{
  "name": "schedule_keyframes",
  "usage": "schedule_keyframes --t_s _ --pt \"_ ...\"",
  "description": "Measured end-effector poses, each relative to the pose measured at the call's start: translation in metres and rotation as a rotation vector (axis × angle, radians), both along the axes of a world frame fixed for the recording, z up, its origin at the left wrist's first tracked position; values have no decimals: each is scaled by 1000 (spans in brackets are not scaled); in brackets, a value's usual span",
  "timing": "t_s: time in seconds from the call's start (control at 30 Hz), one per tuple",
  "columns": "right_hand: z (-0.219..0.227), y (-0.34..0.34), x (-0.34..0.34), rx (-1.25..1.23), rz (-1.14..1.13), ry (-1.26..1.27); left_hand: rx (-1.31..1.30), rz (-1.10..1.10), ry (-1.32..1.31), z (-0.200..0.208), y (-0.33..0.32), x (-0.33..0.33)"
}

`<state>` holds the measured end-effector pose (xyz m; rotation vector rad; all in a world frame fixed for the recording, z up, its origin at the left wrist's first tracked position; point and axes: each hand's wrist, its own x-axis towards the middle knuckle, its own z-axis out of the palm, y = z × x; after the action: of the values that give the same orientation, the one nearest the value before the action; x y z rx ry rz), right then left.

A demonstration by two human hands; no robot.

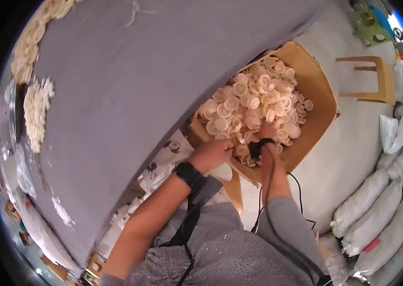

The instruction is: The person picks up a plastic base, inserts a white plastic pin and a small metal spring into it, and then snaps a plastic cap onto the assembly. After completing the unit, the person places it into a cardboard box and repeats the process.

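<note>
A cardboard box (316, 102) stands beside the table, heaped with round, translucent plastic lids (239, 88). My right hand (269, 130) reaches into the heap near the box's close side; its fingertips are hidden among the lids. At the close left rim of the box is my left hand (216, 153), its fingers curled together. Whatever it may hold is too small to make out. Each wrist wears a black strap, and cables run down from them.
The grey-covered table (111, 95) fills the left, with small white pieces (38, 112) along its far left edge. Filled white sacks (373, 209) lie stacked at the right. A tan plastic stool (377, 81) lies beyond the box. Black cables (301, 190) hang beside my right leg.
</note>
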<state>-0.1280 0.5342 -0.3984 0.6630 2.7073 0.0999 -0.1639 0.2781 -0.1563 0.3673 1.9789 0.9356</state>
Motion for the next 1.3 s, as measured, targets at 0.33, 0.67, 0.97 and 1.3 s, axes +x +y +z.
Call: schedule_keyframes --t_s 0.33,0.67,0.97,1.3 --pt "76 -25 -91 -303 -386 419 -20 24 -33 -1 3 -4" --pt "52 -144 -48 -864 -238 -40 6 24 -86 9 9 -10" --pt "-3 -73 -71 -367 10 -97 38 64 -136 -5 4 2" --pt "29 13 -125 -389 -107 -213 67 -8 -49 0 -2 -2"
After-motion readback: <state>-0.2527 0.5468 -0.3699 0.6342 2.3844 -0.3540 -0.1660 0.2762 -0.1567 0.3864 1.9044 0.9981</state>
